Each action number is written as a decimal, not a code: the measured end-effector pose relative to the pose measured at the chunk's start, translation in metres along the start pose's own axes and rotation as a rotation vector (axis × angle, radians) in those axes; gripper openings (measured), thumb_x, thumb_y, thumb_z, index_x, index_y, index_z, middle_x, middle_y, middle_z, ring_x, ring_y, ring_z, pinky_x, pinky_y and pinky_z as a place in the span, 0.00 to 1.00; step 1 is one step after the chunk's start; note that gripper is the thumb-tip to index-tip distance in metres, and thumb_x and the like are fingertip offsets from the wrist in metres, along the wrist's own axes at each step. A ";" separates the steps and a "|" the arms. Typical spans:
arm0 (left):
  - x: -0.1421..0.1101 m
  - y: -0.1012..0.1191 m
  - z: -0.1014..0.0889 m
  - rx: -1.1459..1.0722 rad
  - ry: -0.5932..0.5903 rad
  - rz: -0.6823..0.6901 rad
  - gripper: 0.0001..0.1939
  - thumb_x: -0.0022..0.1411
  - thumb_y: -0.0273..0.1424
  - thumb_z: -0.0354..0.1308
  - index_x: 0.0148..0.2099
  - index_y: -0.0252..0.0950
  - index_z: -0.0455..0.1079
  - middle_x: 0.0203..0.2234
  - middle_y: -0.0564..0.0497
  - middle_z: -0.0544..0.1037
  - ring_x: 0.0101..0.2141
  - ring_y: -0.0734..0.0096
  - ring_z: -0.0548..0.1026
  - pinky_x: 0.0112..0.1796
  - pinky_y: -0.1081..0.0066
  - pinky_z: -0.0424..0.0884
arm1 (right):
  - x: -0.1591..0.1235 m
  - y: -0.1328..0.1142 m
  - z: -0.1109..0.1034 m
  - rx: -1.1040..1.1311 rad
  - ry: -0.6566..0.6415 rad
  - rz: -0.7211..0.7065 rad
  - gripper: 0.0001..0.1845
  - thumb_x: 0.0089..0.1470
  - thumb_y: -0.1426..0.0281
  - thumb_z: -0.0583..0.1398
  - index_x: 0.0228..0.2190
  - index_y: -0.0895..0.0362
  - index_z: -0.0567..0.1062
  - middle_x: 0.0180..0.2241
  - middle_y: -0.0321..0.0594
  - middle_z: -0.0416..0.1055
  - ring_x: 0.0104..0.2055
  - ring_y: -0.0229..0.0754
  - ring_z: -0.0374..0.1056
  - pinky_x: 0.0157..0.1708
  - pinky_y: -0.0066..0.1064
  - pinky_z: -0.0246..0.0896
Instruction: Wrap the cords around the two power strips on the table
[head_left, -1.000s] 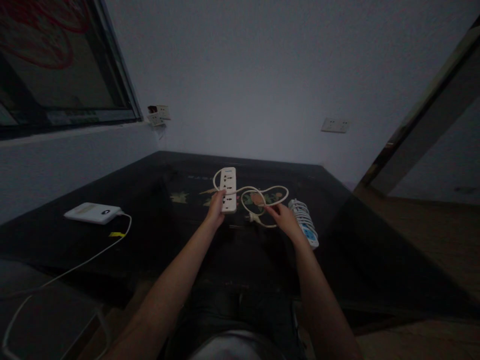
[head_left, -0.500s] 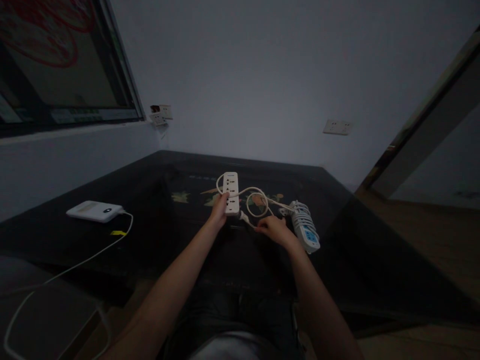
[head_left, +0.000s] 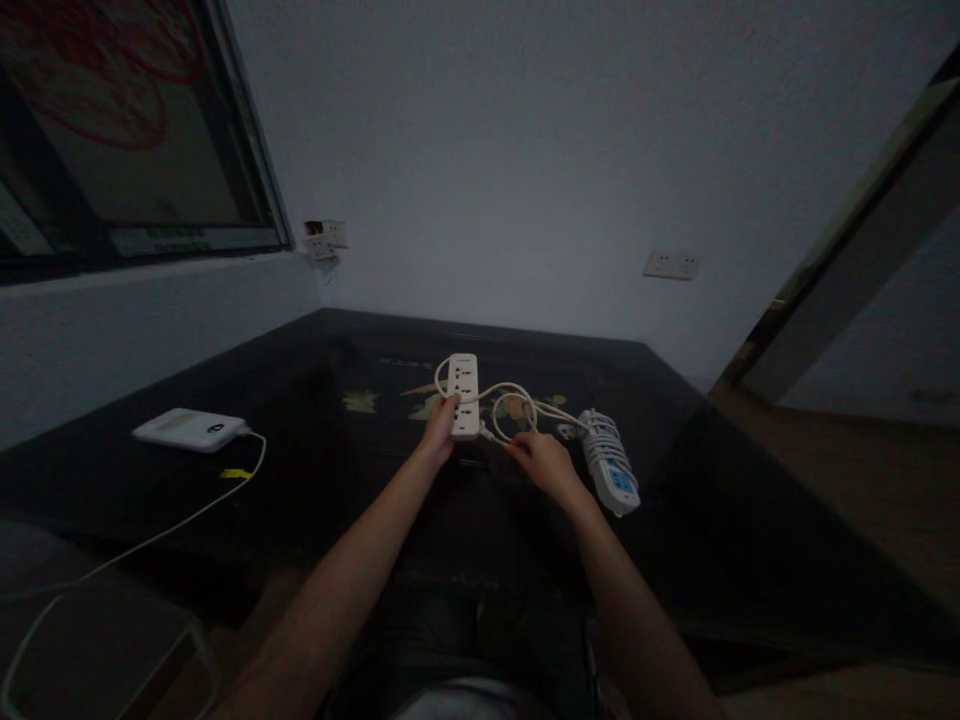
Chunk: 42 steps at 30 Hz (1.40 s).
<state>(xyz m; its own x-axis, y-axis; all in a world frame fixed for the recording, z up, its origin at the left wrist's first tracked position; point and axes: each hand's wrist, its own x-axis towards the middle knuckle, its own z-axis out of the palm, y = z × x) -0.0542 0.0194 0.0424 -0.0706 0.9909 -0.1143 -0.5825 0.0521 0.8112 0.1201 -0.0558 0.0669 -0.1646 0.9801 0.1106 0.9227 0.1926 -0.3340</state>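
Plug (head_left: 484, 430) shifted left since a second ago, now right by the mid-scene power strip (head_left: 464, 384); left hand (head_left: 439, 430) grips that strip, right hand (head_left: 545, 463) pinches its cord (head_left: 507, 386); probably light, rigid plastic, so hold it by the sides.

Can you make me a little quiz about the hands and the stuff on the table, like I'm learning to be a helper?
1. What does the left hand hold?
a) wall socket
b) plain white power strip
c) yellow tape

2. True or false: the strip with blue sockets has cable wound around it.

3. Fill in: the right hand holds a pale ____.

Key: 1 b; 2 true; 3 cord.
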 end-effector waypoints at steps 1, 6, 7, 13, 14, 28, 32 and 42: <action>0.000 0.000 0.000 -0.002 -0.001 0.006 0.09 0.61 0.26 0.51 0.45 0.32 0.64 0.29 0.47 0.79 0.24 0.67 0.78 0.29 0.66 0.76 | 0.000 0.001 0.000 0.012 0.018 0.014 0.14 0.59 0.62 0.54 0.35 0.53 0.77 0.34 0.41 0.77 0.37 0.42 0.71 0.30 0.26 0.53; 0.004 -0.001 -0.003 -0.015 0.021 0.040 0.10 0.60 0.26 0.53 0.46 0.33 0.63 0.31 0.48 0.79 0.26 0.69 0.78 0.30 0.68 0.76 | 0.001 0.001 0.001 0.016 0.119 0.058 0.15 0.59 0.60 0.53 0.33 0.53 0.77 0.32 0.41 0.77 0.35 0.43 0.71 0.29 0.27 0.53; 0.005 -0.001 -0.004 -0.017 0.026 0.042 0.11 0.60 0.26 0.53 0.46 0.33 0.63 0.31 0.48 0.79 0.26 0.69 0.78 0.30 0.68 0.76 | 0.000 0.001 0.001 -0.001 0.139 0.073 0.16 0.59 0.60 0.53 0.33 0.53 0.77 0.32 0.42 0.77 0.36 0.43 0.72 0.30 0.27 0.54; 0.006 -0.005 -0.004 -0.030 0.010 -0.010 0.12 0.60 0.26 0.53 0.47 0.33 0.64 0.31 0.47 0.79 0.26 0.69 0.78 0.30 0.68 0.76 | 0.001 -0.012 0.005 -0.185 0.178 0.195 0.18 0.61 0.62 0.50 0.35 0.56 0.76 0.33 0.50 0.76 0.36 0.48 0.73 0.33 0.32 0.60; 0.006 -0.006 -0.003 -0.033 0.004 -0.029 0.11 0.60 0.26 0.53 0.47 0.33 0.64 0.31 0.47 0.79 0.26 0.69 0.78 0.29 0.68 0.76 | 0.002 -0.014 0.006 -0.209 0.176 0.207 0.17 0.61 0.63 0.50 0.35 0.57 0.76 0.33 0.51 0.76 0.36 0.48 0.73 0.33 0.32 0.61; 0.003 -0.033 0.001 -0.082 -0.057 -0.222 0.12 0.61 0.26 0.51 0.46 0.30 0.68 0.28 0.45 0.79 0.25 0.67 0.78 0.29 0.68 0.76 | 0.008 -0.013 0.012 -0.097 0.200 0.058 0.13 0.59 0.68 0.52 0.41 0.56 0.74 0.40 0.47 0.76 0.42 0.45 0.71 0.39 0.30 0.59; 0.003 -0.034 -0.001 -0.089 -0.069 -0.226 0.13 0.60 0.27 0.53 0.48 0.30 0.67 0.31 0.43 0.79 0.26 0.66 0.78 0.29 0.67 0.76 | 0.021 -0.001 -0.030 0.001 0.368 0.057 0.17 0.60 0.64 0.50 0.38 0.56 0.76 0.37 0.45 0.76 0.39 0.44 0.71 0.37 0.28 0.58; 0.006 -0.036 -0.003 -0.069 -0.114 -0.284 0.17 0.61 0.28 0.52 0.52 0.31 0.63 0.33 0.41 0.78 0.27 0.64 0.79 0.28 0.65 0.76 | 0.122 0.043 -0.048 -0.095 -0.096 0.251 0.12 0.58 0.66 0.57 0.38 0.62 0.75 0.38 0.45 0.74 0.40 0.42 0.71 0.39 0.32 0.64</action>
<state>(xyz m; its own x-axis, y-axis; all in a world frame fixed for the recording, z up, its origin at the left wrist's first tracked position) -0.0360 0.0229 0.0108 0.1916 0.9456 -0.2629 -0.6200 0.3243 0.7144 0.1559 0.0702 0.1107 0.0450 0.9974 -0.0556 0.9666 -0.0576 -0.2498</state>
